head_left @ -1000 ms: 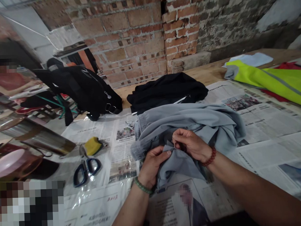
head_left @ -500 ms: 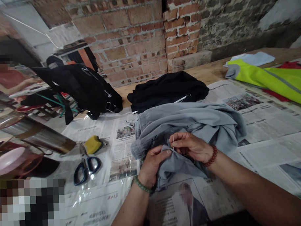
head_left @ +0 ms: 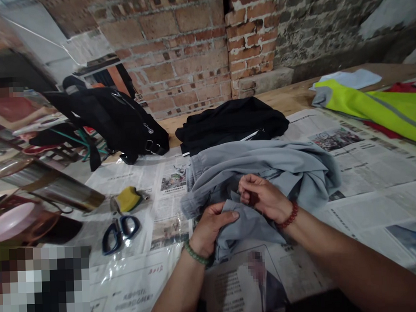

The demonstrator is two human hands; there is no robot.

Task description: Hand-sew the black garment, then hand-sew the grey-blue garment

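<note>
1. We see a brick wall (head_left: 191,56) behind the work.
2. The wooden counter (head_left: 287,93) is largely spread with newspaper (head_left: 359,180).
3. A grey garment (head_left: 249,159), with a gathered elastic band, lies bunched at mid-counter, its near part raised between both hands.
4. To its left we find a black bag (head_left: 114,118).
5. Behind it and touching it is a bundled black garment (head_left: 230,123).
6. A metal flask (head_left: 52,182) stands at far left.
7. The left hand (head_left: 212,226): grip closed on the grey cloth, thumb uppermost.
8. The right hand (head_left: 266,199): grip narrow, fingers curled together just above the cloth; we cannot tell whether anything is held.
9. Blue-handled scissors (head_left: 118,232) lie left of the left hand, well apart.
10. We note a yellow sponge (head_left: 129,199) just beside their blades.
11. A red bead bracelet (head_left: 291,215) circles the right wrist.
</note>
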